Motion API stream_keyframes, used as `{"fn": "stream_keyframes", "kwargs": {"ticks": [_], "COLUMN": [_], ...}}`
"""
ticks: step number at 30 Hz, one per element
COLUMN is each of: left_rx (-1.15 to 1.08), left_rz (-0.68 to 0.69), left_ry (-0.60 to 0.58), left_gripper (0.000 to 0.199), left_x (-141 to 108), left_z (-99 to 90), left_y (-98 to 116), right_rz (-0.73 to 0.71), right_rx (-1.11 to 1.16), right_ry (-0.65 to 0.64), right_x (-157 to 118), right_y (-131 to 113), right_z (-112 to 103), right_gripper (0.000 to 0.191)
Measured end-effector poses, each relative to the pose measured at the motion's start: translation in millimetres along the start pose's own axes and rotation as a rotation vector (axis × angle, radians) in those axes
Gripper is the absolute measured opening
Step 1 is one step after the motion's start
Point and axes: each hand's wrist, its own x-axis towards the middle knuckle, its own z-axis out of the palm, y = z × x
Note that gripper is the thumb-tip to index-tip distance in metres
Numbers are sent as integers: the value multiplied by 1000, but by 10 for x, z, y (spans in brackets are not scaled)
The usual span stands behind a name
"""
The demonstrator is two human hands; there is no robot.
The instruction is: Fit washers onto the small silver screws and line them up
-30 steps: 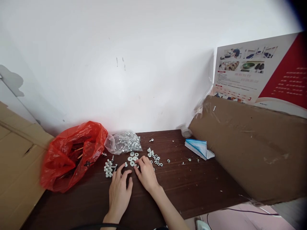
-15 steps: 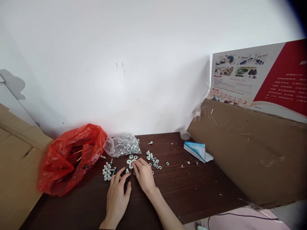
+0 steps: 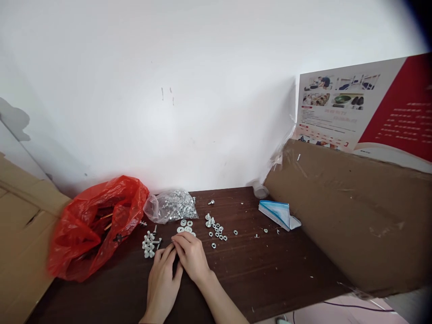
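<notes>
My left hand (image 3: 164,275) rests low over the table, fingers curled together, their tips partly covered by my right hand (image 3: 192,256). The right thumb and fingers are pinched at the left fingertips. A small pale edge shows there, too little to name, and whatever else lies between the fingers is hidden. Just beyond the right knuckles lie flat washers (image 3: 183,222), some partly covered. Left of my hands is a cluster of bolts (image 3: 148,245) with light heads. To the right are several hex nuts (image 3: 220,230) beside a few short flanged bolts (image 3: 209,220).
A clear plastic bag (image 3: 175,207) of metal hardware lies against the wall, next to an open red plastic bag (image 3: 130,191). Cardboard (image 3: 354,216) bounds the table (image 3: 256,270) on the right. A folded blue-and-white packet (image 3: 276,213) and small scraps lie nearby.
My right hand has moved left from the washers to meet the left fingertips. The bolt seen by the left fingers is now out of sight. A nut beside the right hand is uncovered.
</notes>
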Motion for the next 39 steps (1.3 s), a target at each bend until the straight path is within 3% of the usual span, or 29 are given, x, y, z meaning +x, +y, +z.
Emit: {"fn": "stream_keyframes", "kwargs": {"ticks": [18,30,39], "left_rx": [-45,-216,-275], "left_rz": [0,-56,-85], "left_ry": [4,93,54], "left_gripper": [30,26,25], "left_x": [19,72,87], "left_z": [-8,-107,-159], "left_y": [-20,-18,57], "right_rz": [90,109,112], "right_rx": [61,-75,-166], "right_ry": [-11,-163,-209], "right_x": [-34,1,-37], "right_y": [6,-8,-2], "right_z": [-97,-169,-198], "right_gripper": [13,18,17]}}
